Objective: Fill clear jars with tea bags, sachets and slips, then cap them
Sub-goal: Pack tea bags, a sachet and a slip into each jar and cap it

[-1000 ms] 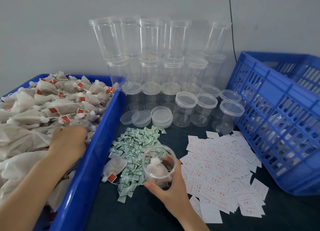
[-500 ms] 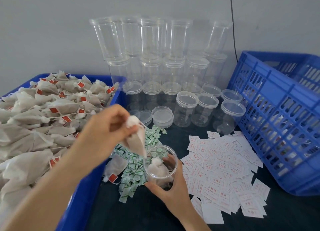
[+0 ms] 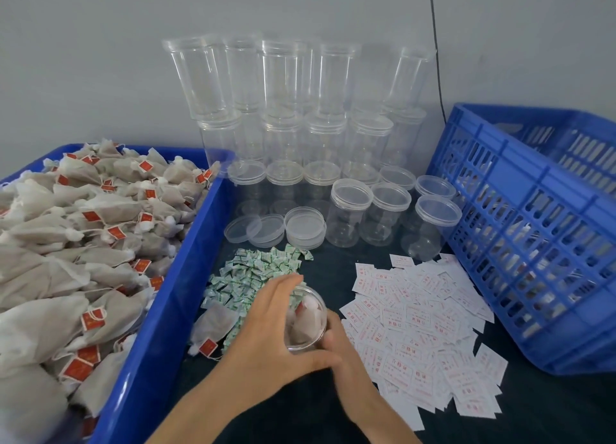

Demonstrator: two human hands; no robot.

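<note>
The left hand [image 3: 271, 323], which half a second ago pinched a tea bag in the air, now lies across the mouth of the small clear plastic jar [image 3: 300, 342]. Its fingers are stretched out and released, apparently pressing the beige paper tea bag [image 3: 308, 315] inside. The right hand [image 3: 338, 350] grips the jar's near right side, thumb curled on its wall. Another bag is in; the sachet, slip and cap seem still to come.

- **Just left of the jar:** one loose red-tagged tea bag [image 3: 213, 327].
- **Behind it:** a heap of green-and-white sachets [image 3: 253, 273].
- **To its right:** scattered white paper slips printed in red [image 3: 416, 317].
- **Farther back:** loose clear round lids [image 3: 266, 230], then capped empty jars [image 3: 350, 216].
- **Far left:** a blue plastic tray [image 3: 160, 310] heaped with tea bags.
- **Far right:** a blue slatted crate [image 3: 533, 243].
</note>
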